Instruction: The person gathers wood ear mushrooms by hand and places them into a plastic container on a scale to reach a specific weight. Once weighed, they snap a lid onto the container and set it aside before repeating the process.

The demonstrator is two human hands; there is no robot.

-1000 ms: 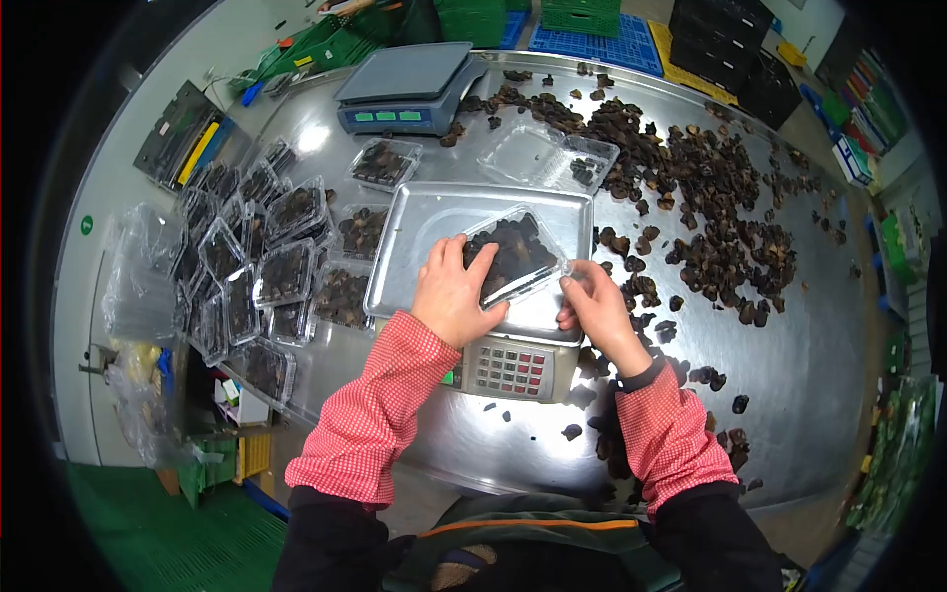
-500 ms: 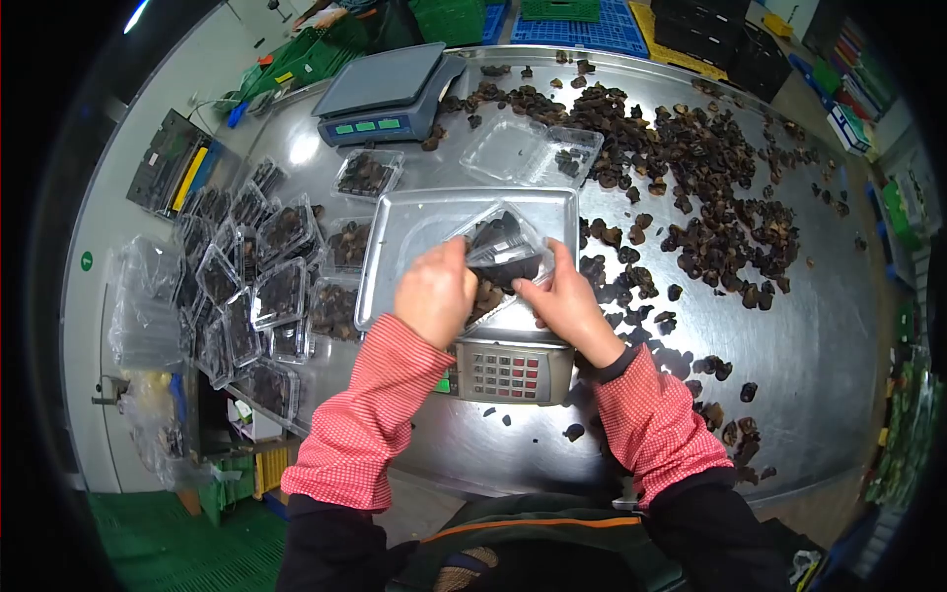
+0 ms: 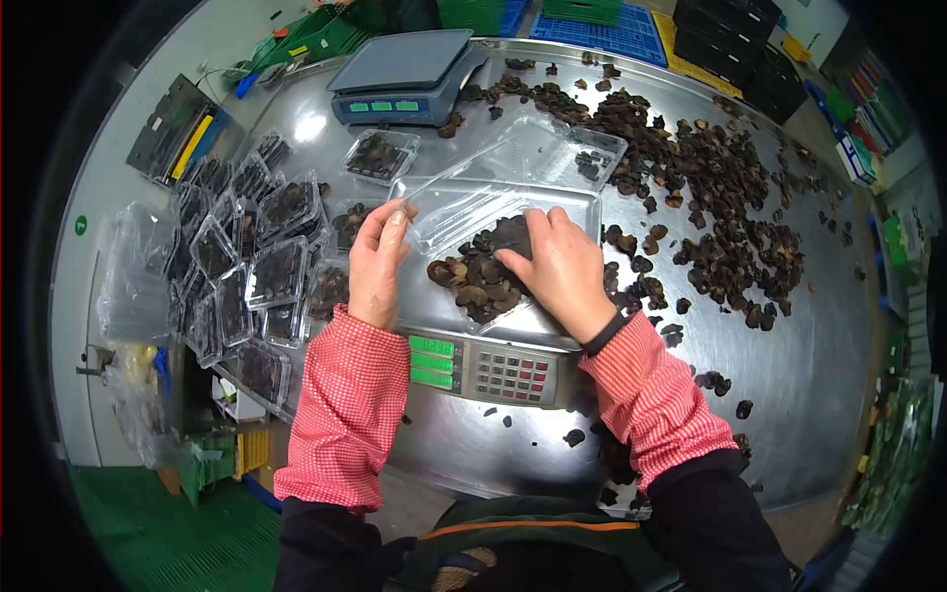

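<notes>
A clear plastic clamshell box lies on the steel pan (image 3: 589, 212) of the near scale, full of dark wood ear mushrooms (image 3: 473, 281). Its see-through lid (image 3: 464, 219) is swung up and tilts toward the far left. My left hand (image 3: 380, 261) pinches the lid's left edge between thumb and fingers. Over the right side of the filling is my right hand (image 3: 564, 271), thumb and fingers closed around a large dark mushroom piece (image 3: 511, 237). The scale's green display (image 3: 431, 361) is lit, beside its keypad (image 3: 511, 375).
Filled, closed clear boxes (image 3: 276, 271) are heaped at the left. Loose mushrooms (image 3: 730, 237) spread over the steel table (image 3: 819, 345) at the right. Behind the pan sit an open box (image 3: 597, 158) with a few pieces and a second scale (image 3: 404, 74). Stacked empty plastic (image 3: 138, 276) stands far left.
The box on the pan has gone from nearly closed to open. My left hand has moved left with the lid, and my right hand has come onto the mushrooms. The view has shifted slightly.
</notes>
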